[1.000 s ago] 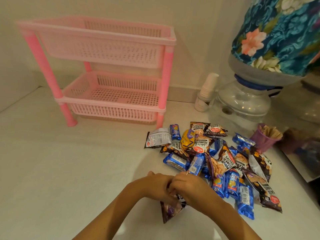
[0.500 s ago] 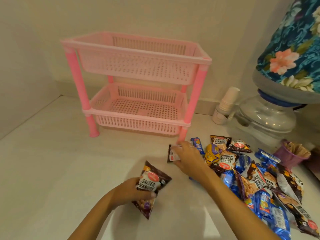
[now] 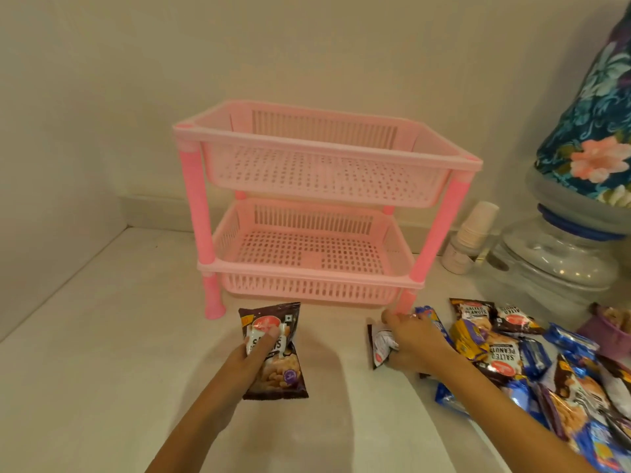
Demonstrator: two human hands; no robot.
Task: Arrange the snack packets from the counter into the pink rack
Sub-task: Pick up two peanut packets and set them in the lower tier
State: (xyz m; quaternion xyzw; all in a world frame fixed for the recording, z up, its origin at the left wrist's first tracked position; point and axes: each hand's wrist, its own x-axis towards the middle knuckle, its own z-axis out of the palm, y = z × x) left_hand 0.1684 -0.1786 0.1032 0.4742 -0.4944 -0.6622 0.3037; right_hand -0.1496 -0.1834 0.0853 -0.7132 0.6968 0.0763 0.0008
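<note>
Left hand (image 3: pixel 252 356) pinches a peanut packet (image 3: pixel 273 353) upright, face forward, apparently for slotting into the pink rack (image 3: pixel 307 213) just ahead, while right hand (image 3: pixel 413 343) closes on a second packet (image 3: pixel 380 346) at the pile's (image 3: pixel 519 363) edge.

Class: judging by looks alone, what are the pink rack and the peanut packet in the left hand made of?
Pink rack: moulded plastic with a dull sheen, by its perforated trays and tubular legs.
Peanut packet: thin glossy printed film, probably plastic or foil laminate; it creases under the left hand.
</note>
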